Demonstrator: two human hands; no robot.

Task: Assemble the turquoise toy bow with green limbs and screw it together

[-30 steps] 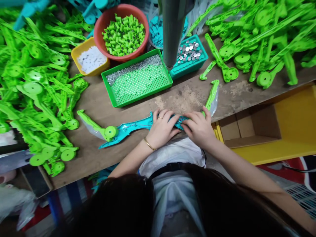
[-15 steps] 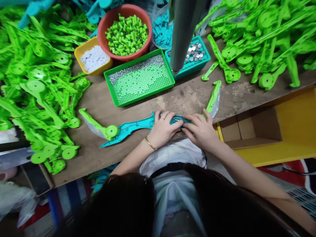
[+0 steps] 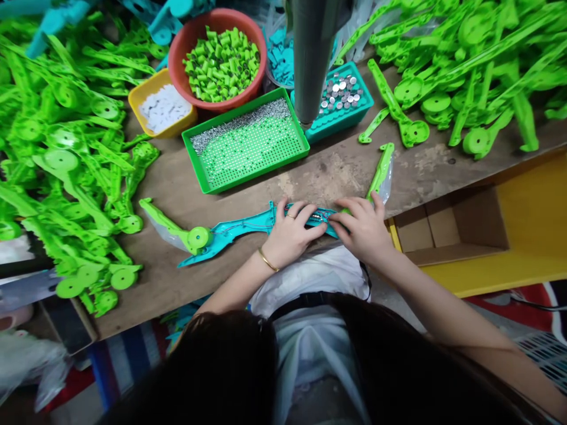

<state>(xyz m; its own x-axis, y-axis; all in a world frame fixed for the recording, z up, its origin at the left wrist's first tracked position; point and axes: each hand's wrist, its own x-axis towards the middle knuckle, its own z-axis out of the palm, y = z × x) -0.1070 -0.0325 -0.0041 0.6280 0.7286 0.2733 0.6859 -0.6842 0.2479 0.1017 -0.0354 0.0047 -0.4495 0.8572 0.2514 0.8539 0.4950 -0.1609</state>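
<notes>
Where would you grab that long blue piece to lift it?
I'd pinch the blue piece from above, across its two long edges, between the green disc and the left hand. That stretch is slim, and no hand covers it, so fingers could probably close around it.

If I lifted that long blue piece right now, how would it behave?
The long blue piece should stay stiff: it looks like moulded plastic. The green arm at its left end might swing, as it seems joined at a round hub. The thin wire along the open face could snag.
</notes>
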